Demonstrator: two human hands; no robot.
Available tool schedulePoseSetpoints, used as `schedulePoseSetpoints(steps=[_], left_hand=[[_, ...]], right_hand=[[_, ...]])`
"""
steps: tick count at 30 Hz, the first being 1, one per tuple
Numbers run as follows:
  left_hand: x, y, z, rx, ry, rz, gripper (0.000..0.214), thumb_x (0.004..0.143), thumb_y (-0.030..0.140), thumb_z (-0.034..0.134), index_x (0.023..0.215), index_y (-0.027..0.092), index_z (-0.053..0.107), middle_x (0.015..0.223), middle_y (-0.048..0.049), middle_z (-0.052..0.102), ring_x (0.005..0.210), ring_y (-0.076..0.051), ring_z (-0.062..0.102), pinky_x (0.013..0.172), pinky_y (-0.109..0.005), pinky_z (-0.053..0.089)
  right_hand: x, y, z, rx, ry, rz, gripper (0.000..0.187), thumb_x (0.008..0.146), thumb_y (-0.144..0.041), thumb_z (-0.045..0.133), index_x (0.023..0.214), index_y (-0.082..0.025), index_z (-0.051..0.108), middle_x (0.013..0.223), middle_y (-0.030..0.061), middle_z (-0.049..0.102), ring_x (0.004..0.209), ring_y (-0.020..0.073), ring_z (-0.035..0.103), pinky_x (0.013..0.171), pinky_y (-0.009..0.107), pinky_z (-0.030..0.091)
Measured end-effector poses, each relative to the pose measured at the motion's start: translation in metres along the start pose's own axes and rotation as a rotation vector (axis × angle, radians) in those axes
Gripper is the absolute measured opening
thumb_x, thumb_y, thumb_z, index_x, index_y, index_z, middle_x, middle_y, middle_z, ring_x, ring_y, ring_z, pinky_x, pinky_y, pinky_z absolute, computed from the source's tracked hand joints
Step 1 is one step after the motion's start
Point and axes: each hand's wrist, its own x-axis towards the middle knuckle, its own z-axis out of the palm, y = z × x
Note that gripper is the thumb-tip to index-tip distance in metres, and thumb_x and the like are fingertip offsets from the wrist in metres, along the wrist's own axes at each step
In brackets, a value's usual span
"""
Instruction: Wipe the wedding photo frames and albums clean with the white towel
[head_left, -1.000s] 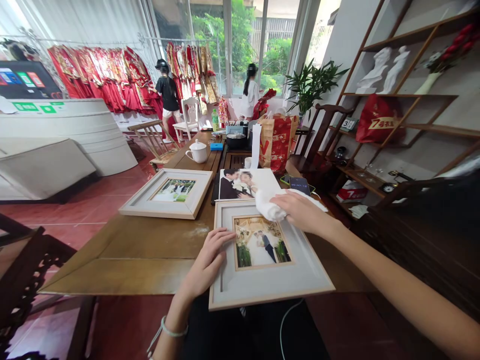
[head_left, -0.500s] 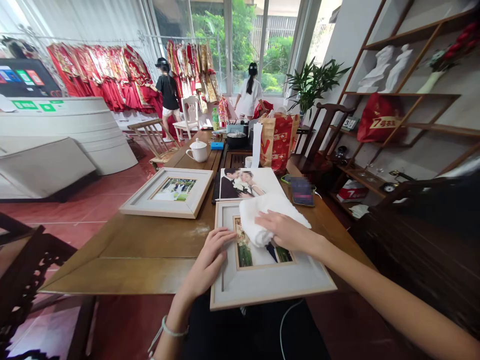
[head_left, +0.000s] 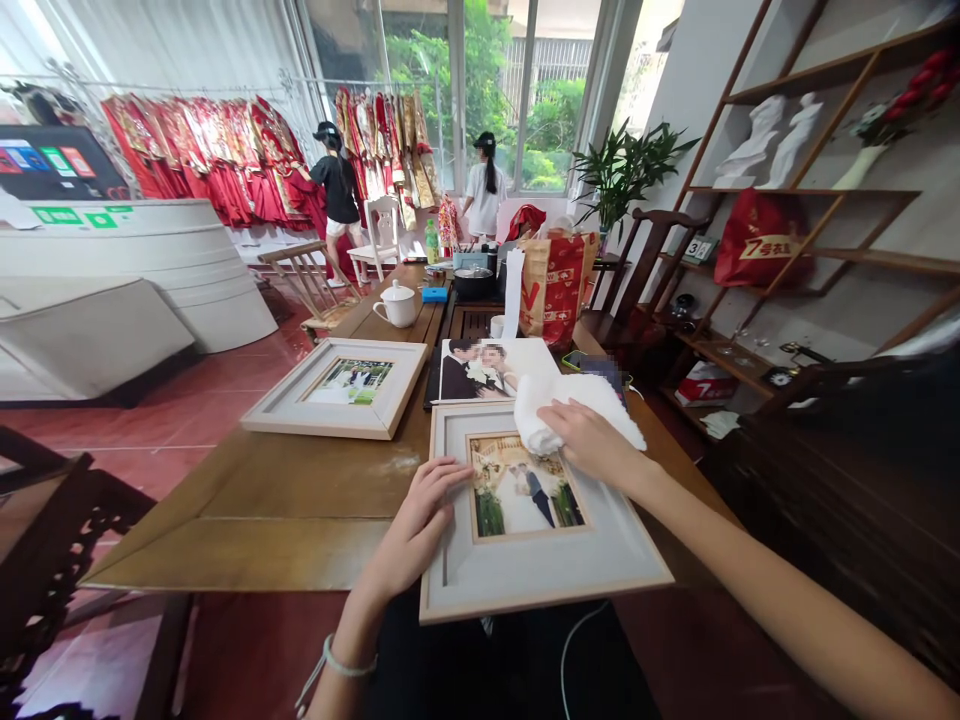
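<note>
The near picture frame [head_left: 529,495] lay face up on the desk [head_left: 285,490], close to where I saw the seated person. Flat across the frame's left side rested the left hand [head_left: 422,515], its grip loose and unclasped. Over the frame's far right corner, the right hand [head_left: 596,445] had its grip closed on a bunched white cloth [head_left: 600,395]. A photo print [head_left: 480,372] lay just beyond the frame, a second frame [head_left: 352,382] to its left.

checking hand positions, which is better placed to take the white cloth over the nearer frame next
Probably the right hand: it holds the white cloth by the far right corner of the nearer frame, while the left hand rests without cloth on that frame's left side.
</note>
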Motion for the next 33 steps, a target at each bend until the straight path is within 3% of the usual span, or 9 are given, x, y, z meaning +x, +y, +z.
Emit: schedulePoseSetpoints(steps=[4, 8, 14, 17, 20, 25, 29, 33], left_hand=[[0.001, -0.001, 0.001, 0.000, 0.007, -0.001, 0.041, 0.090, 0.016, 0.039, 0.126, 0.026, 0.057, 0.132, -0.0060, 0.054, 0.131, -0.025, 0.034, 0.113, -0.052, 0.025], [0.000, -0.001, 0.001, 0.007, 0.005, 0.005, 0.041, 0.090, 0.015, 0.040, 0.125, 0.026, 0.057, 0.131, -0.0062, 0.054, 0.131, -0.025, 0.035, 0.113, -0.051, 0.025], [0.000, 0.001, 0.000, 0.013, -0.001, -0.014, 0.041, 0.090, 0.015, 0.038, 0.125, 0.025, 0.058, 0.133, -0.0063, 0.053, 0.132, -0.026, 0.034, 0.113, -0.051, 0.026], [-0.001, 0.001, 0.000, 0.017, -0.006, -0.013, 0.041, 0.091, 0.015, 0.038, 0.125, 0.025, 0.057, 0.133, -0.0063, 0.052, 0.132, -0.025, 0.033, 0.113, -0.050, 0.026], [-0.001, 0.000, 0.000, 0.019, -0.009, -0.008, 0.042, 0.091, 0.015, 0.037, 0.126, 0.025, 0.056, 0.134, -0.0063, 0.052, 0.133, -0.025, 0.032, 0.113, -0.050, 0.025], [0.000, -0.001, 0.000, 0.009, -0.002, -0.007, 0.040, 0.090, 0.016, 0.040, 0.125, 0.026, 0.057, 0.133, -0.0066, 0.053, 0.132, -0.026, 0.033, 0.112, -0.051, 0.026], [0.001, 0.000, 0.000, -0.002, -0.002, -0.004, 0.040, 0.090, 0.015, 0.040, 0.124, 0.025, 0.058, 0.130, -0.0072, 0.055, 0.131, -0.026, 0.035, 0.112, -0.051, 0.028], [0.001, 0.001, -0.001, 0.006, -0.009, 0.013, 0.040, 0.089, 0.014, 0.039, 0.121, 0.025, 0.060, 0.128, -0.0070, 0.056, 0.130, -0.027, 0.035, 0.112, -0.051, 0.027]], right_hand=[[-0.003, -0.021, 0.006, 0.079, -0.031, -0.102, 0.061, 0.062, 0.009, 0.039, 0.117, -0.010, 0.054, 0.124, 0.0159, 0.060, 0.127, 0.0262, 0.045, 0.106, 0.046, 0.035], [-0.028, -0.033, -0.008, 0.217, -0.123, -0.199, 0.066, 0.060, 0.008, 0.039, 0.119, -0.016, 0.055, 0.120, 0.0121, 0.063, 0.122, 0.0244, 0.051, 0.106, 0.046, 0.036], [-0.055, -0.014, -0.041, 0.228, -0.181, -0.108, 0.056, 0.068, 0.003, 0.040, 0.116, -0.019, 0.059, 0.115, 0.0089, 0.066, 0.108, 0.0246, 0.060, 0.097, 0.041, 0.044], [-0.044, 0.008, -0.037, 0.133, -0.084, 0.008, 0.057, 0.068, 0.004, 0.039, 0.118, -0.015, 0.057, 0.112, 0.0115, 0.066, 0.106, 0.0263, 0.060, 0.097, 0.044, 0.043], [-0.024, 0.019, -0.016, 0.117, 0.033, 0.061, 0.060, 0.065, 0.005, 0.036, 0.119, -0.011, 0.056, 0.115, 0.0146, 0.065, 0.115, 0.0277, 0.056, 0.098, 0.047, 0.042], [-0.001, -0.011, 0.018, 0.182, 0.074, -0.036, 0.064, 0.062, 0.005, 0.038, 0.122, -0.011, 0.053, 0.128, 0.0150, 0.058, 0.129, 0.0259, 0.043, 0.108, 0.048, 0.032], [0.008, -0.039, 0.007, 0.339, 0.009, -0.192, 0.059, 0.064, 0.002, 0.040, 0.117, -0.016, 0.055, 0.116, 0.0100, 0.065, 0.114, 0.0245, 0.056, 0.099, 0.041, 0.041], [0.035, -0.050, -0.013, 0.322, 0.122, -0.136, 0.055, 0.067, -0.001, 0.042, 0.118, -0.017, 0.054, 0.109, 0.0097, 0.067, 0.102, 0.0252, 0.060, 0.090, 0.039, 0.046]])
